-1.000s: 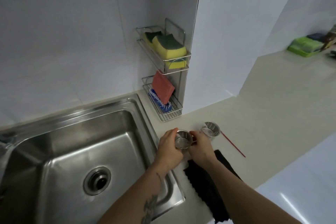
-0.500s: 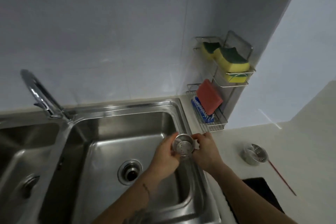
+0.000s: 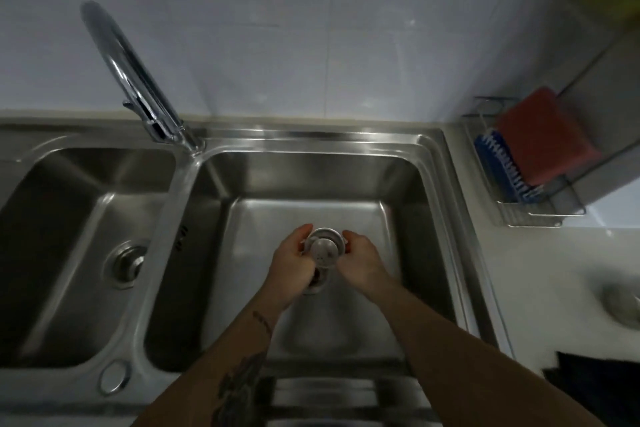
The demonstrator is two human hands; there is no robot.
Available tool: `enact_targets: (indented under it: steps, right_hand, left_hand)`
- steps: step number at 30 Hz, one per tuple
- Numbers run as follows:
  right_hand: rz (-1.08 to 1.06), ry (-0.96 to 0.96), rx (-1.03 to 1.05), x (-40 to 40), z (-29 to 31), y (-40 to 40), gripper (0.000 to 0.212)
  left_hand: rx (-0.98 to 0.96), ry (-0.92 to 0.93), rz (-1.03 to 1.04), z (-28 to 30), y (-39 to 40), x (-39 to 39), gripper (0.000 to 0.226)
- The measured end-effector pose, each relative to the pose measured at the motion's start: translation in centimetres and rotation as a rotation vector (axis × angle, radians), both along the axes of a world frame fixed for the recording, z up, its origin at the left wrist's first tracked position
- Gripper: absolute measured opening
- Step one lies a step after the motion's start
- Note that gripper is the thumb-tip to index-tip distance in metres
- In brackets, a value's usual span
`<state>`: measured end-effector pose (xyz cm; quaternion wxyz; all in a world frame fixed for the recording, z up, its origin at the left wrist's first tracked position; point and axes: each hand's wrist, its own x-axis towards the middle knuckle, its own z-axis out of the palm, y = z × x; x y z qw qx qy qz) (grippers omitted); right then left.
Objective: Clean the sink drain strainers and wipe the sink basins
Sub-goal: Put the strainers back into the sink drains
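Observation:
Over the middle of the right sink basin I hold a round metal drain strainer between both hands. My left hand curls round its left side and my right hand pinches its right rim. The right drain hole shows just below the strainer, partly hidden by my hands. A second strainer lies blurred on the counter at the right edge. The left basin has its drain fitted.
A chrome tap rises behind the divider between the basins. A wire rack at the right holds a red sponge and a blue brush. A black cloth lies on the counter at the lower right.
Both hands have carried the strainer from the counter leftward to above the right basin's drain. The view has swung left and down, bringing the tap and left basin into sight.

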<state>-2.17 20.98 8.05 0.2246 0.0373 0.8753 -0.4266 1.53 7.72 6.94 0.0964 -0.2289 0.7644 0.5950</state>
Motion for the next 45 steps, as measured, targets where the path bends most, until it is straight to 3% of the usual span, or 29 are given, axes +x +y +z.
enact_targets:
  steps: [4, 7, 11, 17, 22, 28, 33, 39, 45]
  right_hand:
    - [-0.029, -0.146, 0.052, 0.2, -4.0, -1.6, 0.061]
    - [-0.037, -0.229, 0.038, 0.4, -6.0, -2.5, 0.077]
    - [-0.066, -0.260, 0.014, 0.3, -7.9, -3.4, 0.076]
    - [-0.072, -0.249, 0.014, 0.1, -8.9, -3.8, 0.057]
    - [-0.010, -0.247, 0.035, 0.6, -7.9, -2.9, 0.063]
    - [0.034, -0.203, 0.050, 1.7, -3.3, 0.7, 0.066]
    - [0.057, -0.057, 0.036, 3.1, 3.0, 6.2, 0.052]
    - [-0.002, 0.162, 0.030, 6.1, 11.6, 16.5, 0.038]
    - [-0.162, 0.268, 0.059, 9.6, 15.7, 28.7, 0.035]
  left_hand:
    - [-0.048, -0.097, -0.030, -3.9, -1.3, -0.7, 0.058]
    - [-0.081, -0.144, -0.058, -6.1, -1.8, -0.9, 0.058]
    - [-0.133, -0.146, -0.088, -8.1, -2.5, -1.1, 0.050]
    - [-0.109, -0.152, -0.125, -9.6, -3.2, -0.8, 0.055]
    - [-0.157, -0.109, -0.227, -9.2, -3.4, -0.2, 0.064]
    - [-0.237, -0.052, -0.162, -5.2, -2.9, 0.3, 0.054]
    - [-0.146, 0.079, -0.105, 0.6, 0.4, 0.9, 0.038]
    - [0.022, 0.264, -0.134, 8.2, 9.5, 1.7, 0.036]
    - [0.080, 0.349, -0.272, 12.6, 20.6, 3.4, 0.033]
